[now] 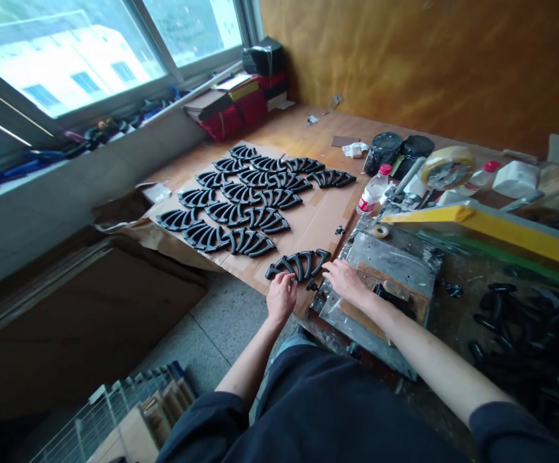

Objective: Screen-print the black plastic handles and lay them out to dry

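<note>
A short row of curved black parts lies near the front edge of the cardboard sheet. My left hand is at the near left side of that row, its fingers bent close together; what they hold, if anything, is too small to tell. At the row's right end is my right hand, fingers curled near the last part, and whether it touches that part is unclear. Several fan-shaped rows of the same black parts cover the sheet farther back. A small black piece sits between my hands.
Right of the sheet stands a metal plate with a wooden board. Beyond are a red-capped bottle, black jars and a tape roll. Loose black parts are piled at the right, beside a yellow-edged frame.
</note>
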A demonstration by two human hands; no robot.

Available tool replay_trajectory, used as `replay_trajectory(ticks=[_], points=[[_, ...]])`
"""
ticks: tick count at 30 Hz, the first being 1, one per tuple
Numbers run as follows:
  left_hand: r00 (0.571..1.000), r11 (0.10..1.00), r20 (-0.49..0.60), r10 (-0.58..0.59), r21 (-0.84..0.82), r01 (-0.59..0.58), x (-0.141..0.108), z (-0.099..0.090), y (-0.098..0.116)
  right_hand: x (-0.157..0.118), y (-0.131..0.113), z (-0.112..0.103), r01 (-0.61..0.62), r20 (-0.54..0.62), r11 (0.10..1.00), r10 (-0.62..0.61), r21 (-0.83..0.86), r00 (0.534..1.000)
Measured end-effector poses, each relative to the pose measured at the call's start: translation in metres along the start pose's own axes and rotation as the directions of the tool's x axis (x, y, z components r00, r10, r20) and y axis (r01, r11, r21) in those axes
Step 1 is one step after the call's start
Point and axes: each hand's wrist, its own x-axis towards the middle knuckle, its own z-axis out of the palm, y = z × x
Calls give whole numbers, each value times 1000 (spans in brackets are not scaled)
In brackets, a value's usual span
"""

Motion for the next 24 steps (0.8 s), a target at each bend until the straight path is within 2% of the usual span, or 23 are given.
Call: replay_trajectory(ticks=[3, 7, 10, 15, 24], points=[[1000, 995, 5, -26, 102, 25, 5, 10, -7, 34, 2, 31, -55, 66, 991, 64, -125, 996], [994, 987, -36, -99, 125, 103, 12, 15, -11, 51, 12, 54, -115, 88, 980, 130, -166, 988], [996, 989, -43, -83, 121, 88, 15, 16, -17, 56, 13, 54, -145, 125, 973, 169, -182, 978], [995, 992, -96, -8, 124, 20, 15, 23, -23, 61, 0, 43, -229, 286, 948, 287, -220, 914], [999, 970, -2, 38, 240, -37, 26, 22, -19, 68, -22, 44, -392, 275, 909, 416, -141, 866]])
